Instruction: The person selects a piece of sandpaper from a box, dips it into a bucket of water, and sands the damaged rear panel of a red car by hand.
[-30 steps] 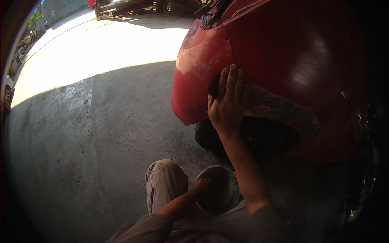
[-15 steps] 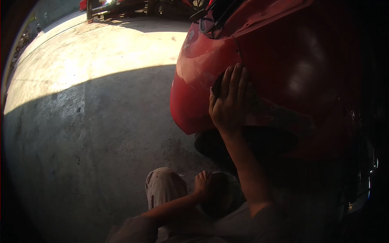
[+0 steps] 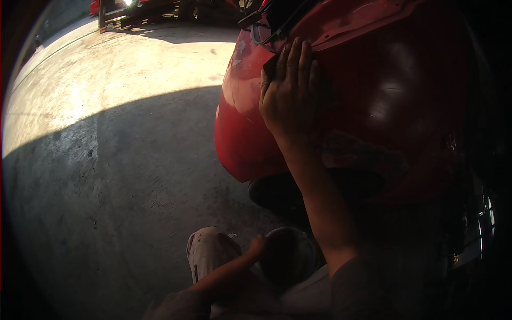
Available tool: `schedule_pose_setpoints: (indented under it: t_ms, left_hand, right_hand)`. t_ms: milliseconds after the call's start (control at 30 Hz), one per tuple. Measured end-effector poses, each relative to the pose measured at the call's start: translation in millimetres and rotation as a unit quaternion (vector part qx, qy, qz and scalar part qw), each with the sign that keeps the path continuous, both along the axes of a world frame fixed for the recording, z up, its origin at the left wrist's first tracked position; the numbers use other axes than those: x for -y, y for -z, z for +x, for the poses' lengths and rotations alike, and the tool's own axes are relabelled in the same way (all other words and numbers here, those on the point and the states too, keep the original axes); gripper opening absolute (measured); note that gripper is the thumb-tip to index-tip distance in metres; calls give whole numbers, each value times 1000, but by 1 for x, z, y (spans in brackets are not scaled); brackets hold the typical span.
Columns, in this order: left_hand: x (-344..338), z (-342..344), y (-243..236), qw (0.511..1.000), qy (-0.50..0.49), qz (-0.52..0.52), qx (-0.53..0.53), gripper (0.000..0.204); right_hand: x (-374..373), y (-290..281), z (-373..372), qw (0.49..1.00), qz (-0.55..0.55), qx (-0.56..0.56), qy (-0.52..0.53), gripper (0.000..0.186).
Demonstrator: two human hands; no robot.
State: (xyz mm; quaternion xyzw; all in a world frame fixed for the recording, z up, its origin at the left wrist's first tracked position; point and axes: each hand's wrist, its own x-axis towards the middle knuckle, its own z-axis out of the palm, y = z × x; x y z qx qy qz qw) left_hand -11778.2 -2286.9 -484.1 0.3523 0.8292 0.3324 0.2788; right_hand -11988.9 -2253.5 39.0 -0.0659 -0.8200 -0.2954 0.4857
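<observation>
My right hand lies against the red car body panel, fingers stretched upward. Pressed under it is a dark sheet that looks like sandpaper, showing past the thumb side. Low in front of me my left hand is curled at the left rim of a round bucket, its fingertips lost in shadow. Below and right of my right wrist, the panel has a dull patch with a ragged paint edge.
A black wheel sits under the panel. Above it are dark cables at the panel's upper edge. My knee stands left of the bucket. Concrete floor stretches left, sunlit farther off. Another vehicle is at the back.
My right hand has slid up the panel with the sandpaper, toward its upper edge. My left hand stays by the bucket rim, turned slightly. The whole view has shifted a little.
</observation>
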Motion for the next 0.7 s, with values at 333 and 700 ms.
schedule_pose_setpoints:
  t_ms: [333, 700]
  left_hand:
    - [-2, -18, 7, 999, -14, -8, 46, 23]
    - [13, -63, -66, 989, -113, -44, 86, 30]
  right_hand:
    - [6, 0, -4, 998, 36, 9, 53, 65]
    - [-19, 19, 47, 999, -24, 2, -30, 68]
